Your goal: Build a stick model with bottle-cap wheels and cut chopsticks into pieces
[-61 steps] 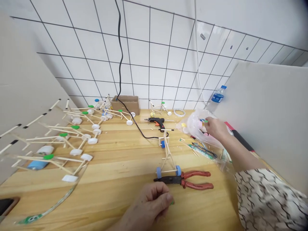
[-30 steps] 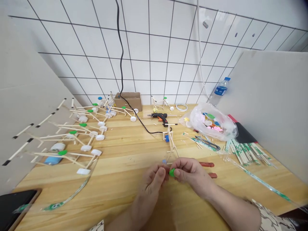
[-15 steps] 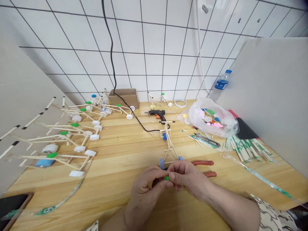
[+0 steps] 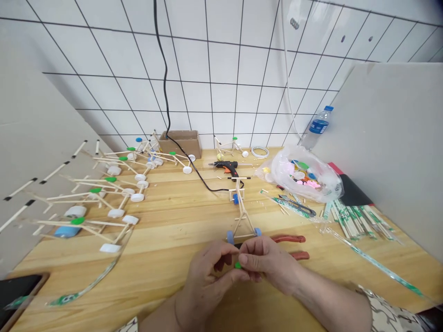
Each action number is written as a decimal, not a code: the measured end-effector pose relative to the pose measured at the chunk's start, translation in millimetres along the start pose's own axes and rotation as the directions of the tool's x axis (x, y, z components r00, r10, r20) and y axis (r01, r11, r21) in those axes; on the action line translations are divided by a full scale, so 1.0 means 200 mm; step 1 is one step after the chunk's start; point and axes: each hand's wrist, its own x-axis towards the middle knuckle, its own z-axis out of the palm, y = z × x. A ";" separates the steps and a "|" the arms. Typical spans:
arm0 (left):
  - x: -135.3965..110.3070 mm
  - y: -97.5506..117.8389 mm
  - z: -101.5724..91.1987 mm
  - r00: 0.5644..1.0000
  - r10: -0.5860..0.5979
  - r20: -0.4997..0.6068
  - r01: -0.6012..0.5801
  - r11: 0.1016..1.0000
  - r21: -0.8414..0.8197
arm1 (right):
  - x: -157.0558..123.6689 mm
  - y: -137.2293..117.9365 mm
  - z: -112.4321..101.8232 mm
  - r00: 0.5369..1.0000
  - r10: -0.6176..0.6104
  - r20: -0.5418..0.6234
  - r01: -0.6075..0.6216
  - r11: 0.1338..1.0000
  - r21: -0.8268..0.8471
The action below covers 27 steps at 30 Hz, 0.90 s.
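pinching a green cap (image 4: 237, 265) between narrowed fingers of left hand (image 4: 207, 272) and right hand (image 4: 266, 265), just above the near table (image 4: 166, 240). probably feeling light, hard and slick, so gripping best at the rim. crowding close behind: stick frame (image 4: 242, 220), pliers (image 4: 294, 240).

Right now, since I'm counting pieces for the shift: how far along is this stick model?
Done: finished-looking models lie in rows at left; the frame already carries blue caps. In hand: left hand and right hand pinch a green cap. Left: that cap is not yet on the frame; the glue gun lies untouched beyond.
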 end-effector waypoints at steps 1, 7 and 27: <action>0.00 0.00 0.00 1.000 0.001 0.013 -0.001 1.000 -0.018 | 0.00 0.00 0.00 1.000 -0.006 -0.001 0.006 1.000 0.001; -0.01 -0.02 0.00 0.994 0.099 0.036 -0.094 0.988 -0.120 | 0.00 0.02 0.01 0.997 -0.070 -0.045 0.068 0.997 -0.035; 0.00 -0.03 -0.02 0.980 0.198 -0.004 -0.197 0.977 0.081 | 0.00 0.04 0.05 0.997 -0.001 -0.074 0.007 0.997 0.074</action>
